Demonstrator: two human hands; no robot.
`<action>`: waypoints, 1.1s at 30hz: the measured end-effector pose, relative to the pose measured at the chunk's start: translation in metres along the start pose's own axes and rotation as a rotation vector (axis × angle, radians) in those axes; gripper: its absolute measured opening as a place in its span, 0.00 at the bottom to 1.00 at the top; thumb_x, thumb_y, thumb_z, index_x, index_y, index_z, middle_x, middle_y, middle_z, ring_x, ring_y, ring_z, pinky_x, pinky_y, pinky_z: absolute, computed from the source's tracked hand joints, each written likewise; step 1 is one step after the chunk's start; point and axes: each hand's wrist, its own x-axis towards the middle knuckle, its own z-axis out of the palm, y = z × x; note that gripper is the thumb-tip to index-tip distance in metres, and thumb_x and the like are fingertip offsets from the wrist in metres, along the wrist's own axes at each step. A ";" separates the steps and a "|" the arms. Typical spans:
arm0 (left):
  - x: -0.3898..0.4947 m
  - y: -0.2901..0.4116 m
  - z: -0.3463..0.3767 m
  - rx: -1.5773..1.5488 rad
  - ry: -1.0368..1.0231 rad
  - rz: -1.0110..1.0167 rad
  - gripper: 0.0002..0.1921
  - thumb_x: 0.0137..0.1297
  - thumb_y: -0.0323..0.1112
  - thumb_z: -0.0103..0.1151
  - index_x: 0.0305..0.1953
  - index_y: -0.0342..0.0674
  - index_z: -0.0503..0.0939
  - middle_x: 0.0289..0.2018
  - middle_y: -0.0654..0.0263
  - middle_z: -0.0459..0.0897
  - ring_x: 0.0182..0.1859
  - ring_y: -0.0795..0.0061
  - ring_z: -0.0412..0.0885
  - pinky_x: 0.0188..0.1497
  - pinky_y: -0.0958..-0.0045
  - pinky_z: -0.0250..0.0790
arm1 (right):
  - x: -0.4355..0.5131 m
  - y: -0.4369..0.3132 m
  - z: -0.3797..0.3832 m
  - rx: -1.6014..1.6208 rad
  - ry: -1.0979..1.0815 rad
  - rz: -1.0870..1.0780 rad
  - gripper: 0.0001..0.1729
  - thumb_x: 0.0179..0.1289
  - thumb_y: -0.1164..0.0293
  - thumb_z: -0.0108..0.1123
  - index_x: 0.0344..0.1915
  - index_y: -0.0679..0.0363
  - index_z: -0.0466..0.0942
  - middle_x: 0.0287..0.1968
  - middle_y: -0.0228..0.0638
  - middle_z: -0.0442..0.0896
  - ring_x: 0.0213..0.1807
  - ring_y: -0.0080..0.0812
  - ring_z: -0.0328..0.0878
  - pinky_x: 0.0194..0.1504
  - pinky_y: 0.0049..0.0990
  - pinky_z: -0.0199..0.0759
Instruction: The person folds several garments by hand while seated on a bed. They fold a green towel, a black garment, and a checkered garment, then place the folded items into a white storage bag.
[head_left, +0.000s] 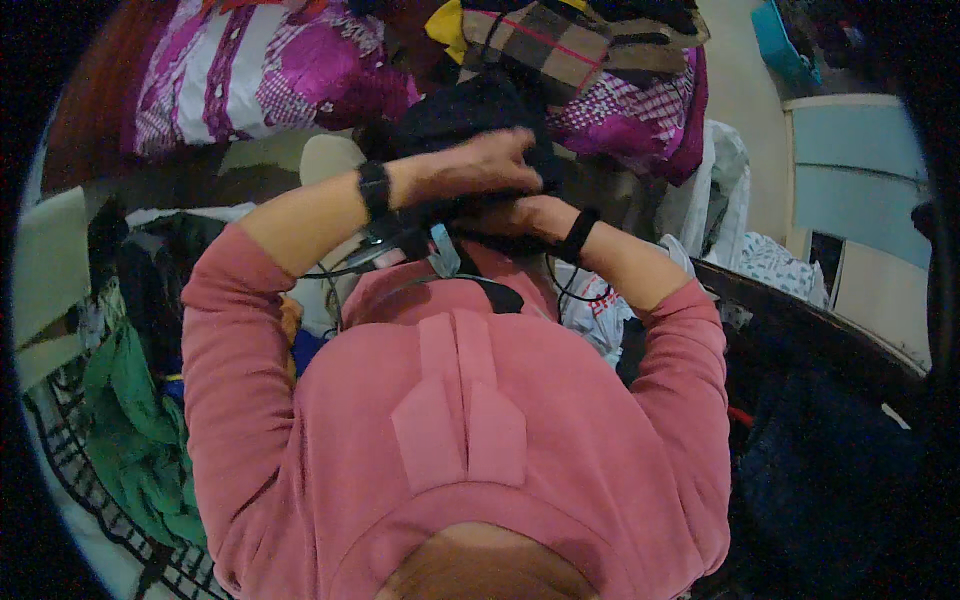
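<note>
A bundle of black cloth (469, 109) lies before me, over my lap. Above it my left hand (487, 165) is curled with its knuckles up; it is blurred, and whether something is between its fingers I cannot tell. Just below, my right hand (517, 214) holds the black cloth from the near side, its fingertips partly hidden in shadow. The two hands almost touch. Each wrist wears a black band. A pale blue strip (444, 251) and a thin cable hang between the hands and my pink top (465, 375).
Ahead are a magenta and white patterned cloth (247, 75) and a checked cloth (547, 52). White plastic bags (720, 187) stand at the right, near a drawer unit (855, 165). Green cloth (135, 427) lies in a black wire basket (82, 487) at the left. Black cables (330, 274) run beside my lap.
</note>
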 end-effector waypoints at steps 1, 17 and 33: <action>0.011 0.001 0.008 0.160 -0.089 0.177 0.32 0.58 0.48 0.61 0.56 0.28 0.70 0.41 0.46 0.82 0.42 0.52 0.81 0.43 0.61 0.74 | -0.005 -0.002 0.000 -0.031 -0.039 0.094 0.27 0.71 0.54 0.47 0.63 0.56 0.69 0.61 0.48 0.74 0.63 0.47 0.69 0.67 0.35 0.56; 0.014 -0.034 0.059 0.340 0.064 0.380 0.21 0.58 0.25 0.50 0.55 0.32 0.71 0.41 0.47 0.78 0.46 0.47 0.78 0.47 0.56 0.73 | -0.019 0.060 -0.084 -0.031 0.613 0.519 0.27 0.66 0.52 0.56 0.51 0.65 0.74 0.44 0.40 0.82 0.46 0.34 0.76 0.49 0.30 0.69; 0.024 -0.031 0.049 0.376 -0.272 0.451 0.26 0.59 0.25 0.50 0.61 0.33 0.67 0.42 0.46 0.78 0.46 0.47 0.78 0.49 0.56 0.71 | -0.047 0.098 -0.058 0.963 0.649 0.534 0.53 0.56 0.40 0.64 0.70 0.62 0.55 0.66 0.42 0.65 0.66 0.38 0.63 0.65 0.37 0.59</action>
